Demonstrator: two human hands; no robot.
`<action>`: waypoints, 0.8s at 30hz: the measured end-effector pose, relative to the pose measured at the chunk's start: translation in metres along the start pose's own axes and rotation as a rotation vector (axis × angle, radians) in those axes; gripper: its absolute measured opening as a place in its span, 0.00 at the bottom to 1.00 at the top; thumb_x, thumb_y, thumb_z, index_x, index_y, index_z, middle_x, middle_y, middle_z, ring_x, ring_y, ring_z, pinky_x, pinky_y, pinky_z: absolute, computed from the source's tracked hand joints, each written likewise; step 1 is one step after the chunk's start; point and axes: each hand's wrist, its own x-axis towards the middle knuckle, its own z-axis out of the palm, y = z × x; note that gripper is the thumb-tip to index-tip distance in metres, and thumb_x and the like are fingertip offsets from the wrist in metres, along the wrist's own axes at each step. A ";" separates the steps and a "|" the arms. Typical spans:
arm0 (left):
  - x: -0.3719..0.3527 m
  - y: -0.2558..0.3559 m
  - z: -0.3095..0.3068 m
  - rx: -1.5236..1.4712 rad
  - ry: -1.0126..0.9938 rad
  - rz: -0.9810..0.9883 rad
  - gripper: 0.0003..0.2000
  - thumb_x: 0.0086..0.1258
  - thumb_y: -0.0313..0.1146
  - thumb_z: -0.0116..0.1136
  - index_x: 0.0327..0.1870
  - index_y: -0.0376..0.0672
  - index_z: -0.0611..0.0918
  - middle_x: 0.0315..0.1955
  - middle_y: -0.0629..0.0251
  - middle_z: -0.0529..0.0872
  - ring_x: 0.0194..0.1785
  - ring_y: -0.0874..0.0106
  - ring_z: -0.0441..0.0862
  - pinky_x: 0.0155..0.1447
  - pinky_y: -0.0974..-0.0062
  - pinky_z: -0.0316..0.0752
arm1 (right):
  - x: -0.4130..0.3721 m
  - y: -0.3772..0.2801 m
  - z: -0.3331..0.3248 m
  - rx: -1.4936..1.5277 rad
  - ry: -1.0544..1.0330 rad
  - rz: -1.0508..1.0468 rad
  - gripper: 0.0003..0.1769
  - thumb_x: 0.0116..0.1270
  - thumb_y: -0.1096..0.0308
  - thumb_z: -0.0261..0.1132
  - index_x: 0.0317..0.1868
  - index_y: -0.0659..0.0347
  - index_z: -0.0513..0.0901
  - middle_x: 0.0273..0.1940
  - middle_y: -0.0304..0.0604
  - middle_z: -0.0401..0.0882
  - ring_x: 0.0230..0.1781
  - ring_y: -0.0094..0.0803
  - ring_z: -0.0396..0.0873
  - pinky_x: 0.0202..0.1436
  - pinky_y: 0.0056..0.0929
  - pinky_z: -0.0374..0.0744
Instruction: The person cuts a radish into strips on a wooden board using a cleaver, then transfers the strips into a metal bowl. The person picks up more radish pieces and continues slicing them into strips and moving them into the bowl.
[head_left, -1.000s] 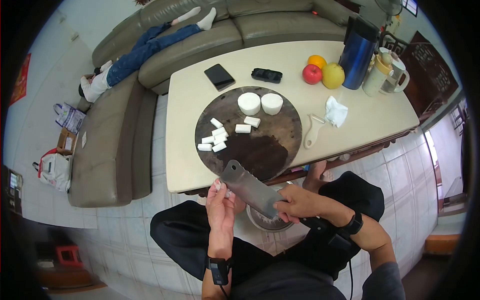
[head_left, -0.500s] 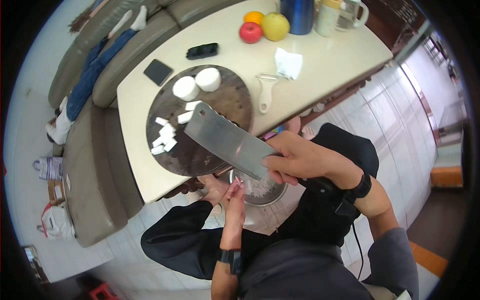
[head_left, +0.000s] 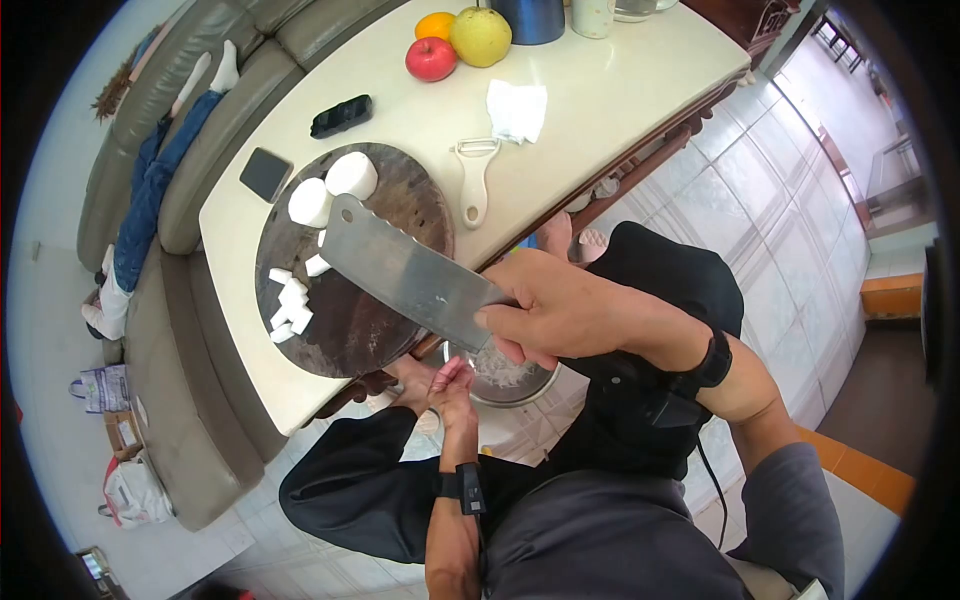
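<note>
- With right hand [head_left: 565, 310], gripping cleaver [head_left: 400, 275] near the handle, extending the blade over the round board [head_left: 375, 325].
- With left hand [head_left: 454, 388], curling fingers near bowl [head_left: 548, 385], just past the board's near edge; cannot tell whether gripping anything.
- On the board: small white pieces [head_left: 292, 298] and two thick white rounds [head_left: 352, 177].
- Right of the board, on table [head_left: 590, 130]: peeler [head_left: 474, 190].

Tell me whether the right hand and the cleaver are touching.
Touching. The head view shows the right hand gripping the cleaver, with its thumb against the flat of the blade at the end nearest the hand.
</note>
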 end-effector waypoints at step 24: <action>0.055 0.324 0.022 1.158 0.062 0.871 0.12 0.62 0.24 0.60 0.47 0.36 0.84 0.39 0.55 0.85 0.38 0.68 0.83 0.44 0.71 0.78 | 0.029 -0.029 -0.005 0.369 0.417 -0.106 0.11 0.67 0.69 0.57 0.29 0.68 0.76 0.21 0.41 0.77 0.15 0.22 0.72 0.19 0.20 0.69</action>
